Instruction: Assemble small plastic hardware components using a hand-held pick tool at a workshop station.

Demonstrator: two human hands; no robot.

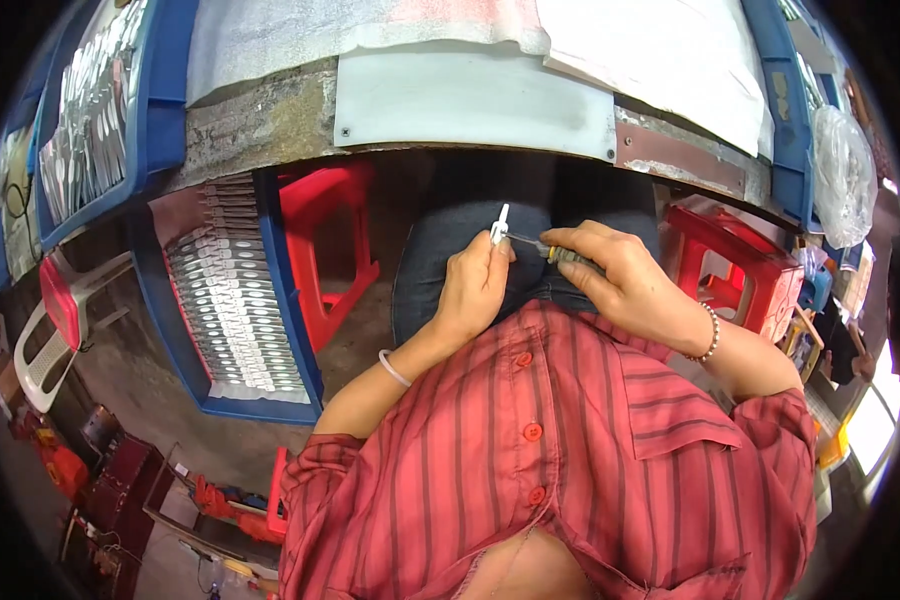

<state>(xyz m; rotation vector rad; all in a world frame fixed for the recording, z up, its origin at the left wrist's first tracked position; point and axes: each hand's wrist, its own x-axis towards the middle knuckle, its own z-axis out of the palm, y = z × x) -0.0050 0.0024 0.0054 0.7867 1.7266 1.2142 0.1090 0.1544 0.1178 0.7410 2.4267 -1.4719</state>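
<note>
Above my lap, my left hand pinches a small white plastic piece between thumb and fingers, its narrow end pointing up. My right hand is closed around the handle of a small screwdriver, which looks partly yellow and partly see-through. The thin metal shaft runs leftward to the white piece and seems to meet its side. Exactly where the tip sits is too small to make out.
Ahead is a worn table edge with a pale plate screwed on. A blue crate of rowed white-and-dark pieces stands left, beside a red stool. Another red stool is at right. A blue bin and a clear plastic bag flank the table.
</note>
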